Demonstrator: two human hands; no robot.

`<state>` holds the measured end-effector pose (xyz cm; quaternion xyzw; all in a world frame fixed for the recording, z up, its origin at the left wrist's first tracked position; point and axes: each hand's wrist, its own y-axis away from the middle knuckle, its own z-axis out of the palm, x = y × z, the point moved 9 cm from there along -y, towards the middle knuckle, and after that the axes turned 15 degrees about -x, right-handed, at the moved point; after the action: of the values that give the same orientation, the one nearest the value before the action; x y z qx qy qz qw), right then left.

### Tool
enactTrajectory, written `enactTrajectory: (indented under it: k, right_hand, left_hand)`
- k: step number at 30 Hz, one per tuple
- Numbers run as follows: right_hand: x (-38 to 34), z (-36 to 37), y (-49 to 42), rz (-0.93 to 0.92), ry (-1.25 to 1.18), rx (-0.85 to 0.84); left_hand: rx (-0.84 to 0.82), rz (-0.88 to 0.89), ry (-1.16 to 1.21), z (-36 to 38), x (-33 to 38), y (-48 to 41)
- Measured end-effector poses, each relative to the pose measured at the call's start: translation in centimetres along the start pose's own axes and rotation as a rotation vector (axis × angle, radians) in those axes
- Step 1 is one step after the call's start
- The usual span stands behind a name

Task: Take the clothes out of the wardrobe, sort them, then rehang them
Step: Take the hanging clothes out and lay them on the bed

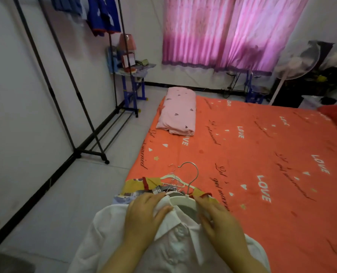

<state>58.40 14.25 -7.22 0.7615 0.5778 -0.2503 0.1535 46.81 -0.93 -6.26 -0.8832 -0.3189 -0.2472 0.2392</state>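
1. A white shirt [175, 245] lies nearest, spread over the near corner of the bed [262, 154], with its collar facing away from the person.
2. The left hand [144, 215] grips the shirt at the left side of the collar. Its fingers curl over the cloth and the thumb presses in from below, so a fold is bunched between them.
3. The right hand [220, 219] holds the other shoulder. Its fingers are lightly bent, the tips reach the end of the hanger arm, and the thumb sits at the collar's edge.
4. A white hanger [183, 200] sits inside the collar, and its metal hook points up the bed.
5. Just beyond the shirt is a pile of clothes [138, 186] in yellow and plaid, with several wire hooks tangled on top.
6. The bed has an orange sheet printed with "LOVE", and a pink pillow [178, 111] lies at its far left edge.
7. A dark clothes rack [65, 85] stands along the left wall, well apart from the hands, and blue clothes [104, 14] hang from its far end.
8. Pink curtains [222, 32] cover the far wall, and a standing fan [297, 62] is to their right.
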Motion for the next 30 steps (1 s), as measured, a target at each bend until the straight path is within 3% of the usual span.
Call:
enactTrajectory:
  k: [10, 13, 18, 24, 30]
  right_hand:
    - [13.5, 7.6, -16.4, 0.086, 0.137, -0.244]
    - [17.7, 12.2, -18.5, 0.169, 0.078, -0.389]
    - [20.7, 17.1, -16.5, 0.239, 0.012, -0.570]
    - [20.2, 17.5, -14.6, 0.268, 0.008, -0.624]
    - [13.7, 15.7, -14.3, 0.147, 0.106, -0.646]
  left_hand:
    - [-0.243, -0.346, -0.249, 12.8, -11.0, -12.9]
    - [-0.402, -0.538, -0.305, 16.9, -14.2, -13.0]
    - [-0.595, -0.665, -0.364, 21.3, -17.0, -9.6]
    - [-0.636, -0.734, -0.370, 20.2, -17.2, -7.0]
    - [-0.523, -0.770, -0.363, 13.3, -15.6, -4.5]
